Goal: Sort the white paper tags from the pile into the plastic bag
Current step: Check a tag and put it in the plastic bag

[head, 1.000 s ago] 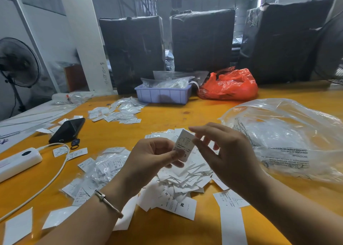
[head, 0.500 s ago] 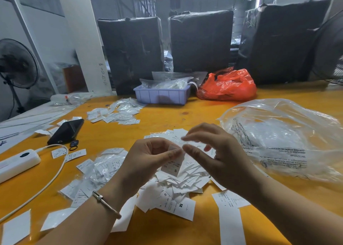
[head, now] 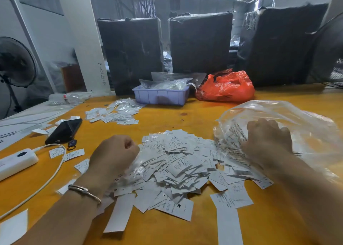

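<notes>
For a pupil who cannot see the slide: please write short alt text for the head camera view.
A person's right hand reaches to a clear plastic bag beside a pile of white paper tags on an orange table. The left hand is curled in a fist beside the pile. A phone lies further left.

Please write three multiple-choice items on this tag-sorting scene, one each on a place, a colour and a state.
1. Where does the black phone lie?
A. left of the tag pile
B. inside the tray
C. on the clear bag

2. What colour is the bag beside the lilac tray?
A. blue
B. red-orange
C. green

3. How is the left hand?
A. flat on the table
B. curled in a fist over the pile's left edge
C. holding the phone

Answers: 1 A, it sits on the table's left side; 2 B, the red-orange bag is right of the tray; 3 B, its fingers are curled, while the right hand reaches at the clear plastic bag.
</notes>
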`<action>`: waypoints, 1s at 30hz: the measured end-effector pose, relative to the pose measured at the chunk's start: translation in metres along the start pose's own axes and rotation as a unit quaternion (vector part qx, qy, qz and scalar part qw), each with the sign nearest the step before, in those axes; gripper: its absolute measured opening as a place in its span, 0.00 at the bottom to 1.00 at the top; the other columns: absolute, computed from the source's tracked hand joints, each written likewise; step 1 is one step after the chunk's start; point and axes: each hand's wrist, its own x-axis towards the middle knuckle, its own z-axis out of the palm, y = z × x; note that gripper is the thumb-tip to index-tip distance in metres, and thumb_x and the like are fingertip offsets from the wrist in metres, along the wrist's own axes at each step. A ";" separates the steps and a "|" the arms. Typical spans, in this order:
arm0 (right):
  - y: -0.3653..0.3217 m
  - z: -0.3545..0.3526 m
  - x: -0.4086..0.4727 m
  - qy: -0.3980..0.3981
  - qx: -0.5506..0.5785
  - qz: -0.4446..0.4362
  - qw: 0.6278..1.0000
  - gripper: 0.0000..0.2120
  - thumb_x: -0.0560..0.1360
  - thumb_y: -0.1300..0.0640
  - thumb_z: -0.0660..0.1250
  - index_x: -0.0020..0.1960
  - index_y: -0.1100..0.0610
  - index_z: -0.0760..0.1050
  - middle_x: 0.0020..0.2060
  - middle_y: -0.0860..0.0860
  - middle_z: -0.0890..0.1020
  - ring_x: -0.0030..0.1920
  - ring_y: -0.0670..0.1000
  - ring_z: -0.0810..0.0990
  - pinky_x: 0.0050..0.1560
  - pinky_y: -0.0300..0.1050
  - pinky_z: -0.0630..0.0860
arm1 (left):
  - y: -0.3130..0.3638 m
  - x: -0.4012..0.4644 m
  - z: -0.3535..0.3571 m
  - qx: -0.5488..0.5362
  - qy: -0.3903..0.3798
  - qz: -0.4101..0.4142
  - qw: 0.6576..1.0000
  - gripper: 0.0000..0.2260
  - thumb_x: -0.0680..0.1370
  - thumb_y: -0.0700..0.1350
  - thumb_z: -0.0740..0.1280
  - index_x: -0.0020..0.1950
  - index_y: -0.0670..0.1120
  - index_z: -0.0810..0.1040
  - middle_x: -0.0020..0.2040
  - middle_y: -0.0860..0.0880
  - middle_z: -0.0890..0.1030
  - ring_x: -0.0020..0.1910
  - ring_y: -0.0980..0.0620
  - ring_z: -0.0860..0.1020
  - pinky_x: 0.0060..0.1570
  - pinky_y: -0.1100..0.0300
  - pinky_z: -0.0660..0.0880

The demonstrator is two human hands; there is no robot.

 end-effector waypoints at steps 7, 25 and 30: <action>0.007 0.006 0.006 -0.037 -0.013 0.030 0.999 0.05 0.74 0.62 0.62 0.42 0.54 0.74 0.38 0.51 0.73 0.46 0.56 0.71 0.56 0.50 0.65 | -0.005 0.002 -0.002 0.118 -0.038 -0.015 0.992 0.05 0.75 0.46 0.69 0.39 0.52 0.80 0.37 0.54 0.80 0.37 0.53 0.78 0.35 0.58 0.76; 0.015 0.011 0.012 0.091 0.064 0.013 0.994 0.12 0.78 0.58 0.60 0.39 0.59 0.77 0.43 0.57 0.80 0.44 0.59 0.74 0.51 0.51 0.67 | 0.009 -0.006 0.005 -0.021 0.105 0.107 0.988 0.15 0.77 0.51 0.70 0.64 0.51 0.79 0.44 0.56 0.77 0.44 0.53 0.76 0.40 0.57 0.76; 0.002 0.001 0.000 0.181 0.273 -0.057 0.943 0.08 0.74 0.58 0.70 0.38 0.61 0.82 0.34 0.56 0.83 0.37 0.58 0.80 0.39 0.48 0.77 | 0.017 -0.014 0.012 -0.108 0.040 0.169 0.979 0.11 0.76 0.49 0.71 0.59 0.53 0.80 0.45 0.60 0.78 0.45 0.61 0.76 0.38 0.66 0.70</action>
